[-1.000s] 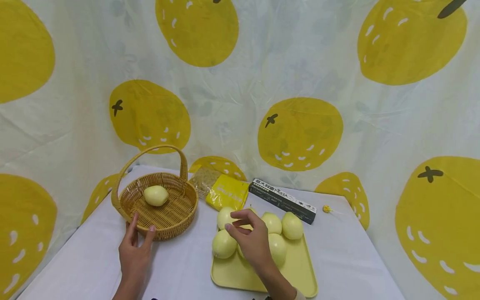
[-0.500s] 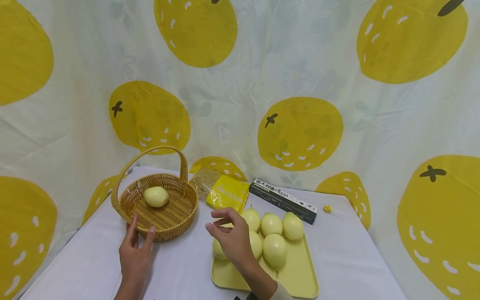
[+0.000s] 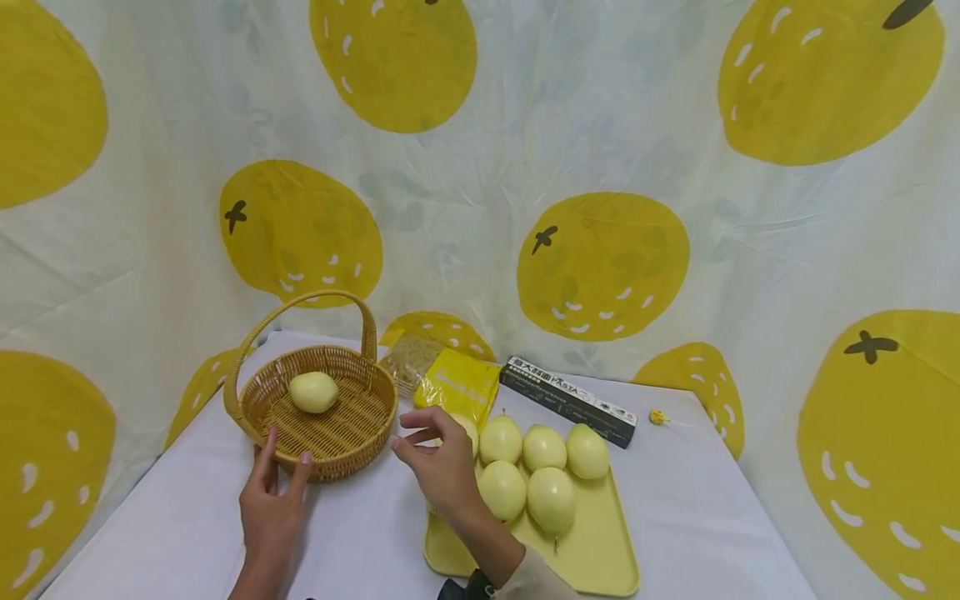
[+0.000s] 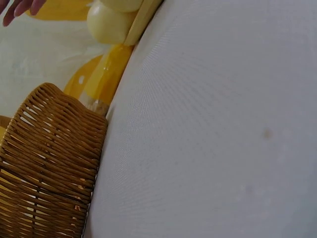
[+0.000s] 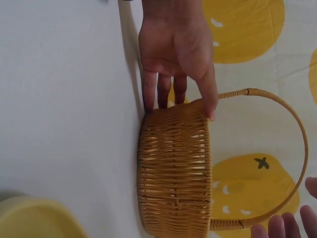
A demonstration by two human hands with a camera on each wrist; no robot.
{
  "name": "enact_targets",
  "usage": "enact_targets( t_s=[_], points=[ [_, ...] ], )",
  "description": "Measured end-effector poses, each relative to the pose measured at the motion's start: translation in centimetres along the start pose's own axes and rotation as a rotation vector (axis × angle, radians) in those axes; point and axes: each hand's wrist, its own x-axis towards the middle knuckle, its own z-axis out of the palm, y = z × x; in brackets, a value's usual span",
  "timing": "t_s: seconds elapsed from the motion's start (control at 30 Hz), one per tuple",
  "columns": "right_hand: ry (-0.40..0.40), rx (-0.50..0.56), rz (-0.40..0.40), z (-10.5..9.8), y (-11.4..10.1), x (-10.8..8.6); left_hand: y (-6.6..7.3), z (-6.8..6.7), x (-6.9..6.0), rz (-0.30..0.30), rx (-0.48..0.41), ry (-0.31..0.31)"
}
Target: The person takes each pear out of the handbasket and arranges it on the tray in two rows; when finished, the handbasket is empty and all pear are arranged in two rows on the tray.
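My left hand (image 3: 272, 504) is at the near left side of a round wicker basket (image 3: 341, 462) with a tall handle. In the right wrist view its fairly straight fingers touch the basket wall and its thumb lies on the rim. A pale yellow-green pear (image 3: 313, 392) lies inside the basket. My right hand (image 3: 446, 467), fingers loosely bent and nothing between them, hovers over the left edge of a yellow tray (image 3: 592, 546). Several more pears (image 3: 551, 500) sit on that tray; the hand partly hides those at its left.
Behind the tray lie a yellow packet (image 3: 457, 385), a clear bag of pasta (image 3: 411, 358) and a long dark pasta box (image 3: 567, 402). A small yellow object (image 3: 657, 417) is to the right. A fruit-print curtain (image 3: 465, 208) hangs behind the white-covered table (image 3: 697, 517).
My right hand has moved left across the tray toward the basket, uncovering pears in the middle. The left hand and basket have stayed put.
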Motion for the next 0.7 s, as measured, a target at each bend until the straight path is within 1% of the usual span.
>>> enact_targets(
  t_s=[0.27, 0.43, 0.7],
  points=[
    [0.003, 0.029, -0.041, 1.8, -0.2, 1.1, -0.1, 0.0, 0.2, -0.020, -0.002, -0.006],
    [0.000, 0.031, -0.047, 3.2, -0.3, 1.6, -0.3, 0.0, 0.2, -0.034, -0.002, 0.000],
    [0.002, 0.028, -0.072, 4.7, -0.2, 2.3, -0.1, 0.1, 0.2, -0.017, 0.011, 0.003]
  ],
)
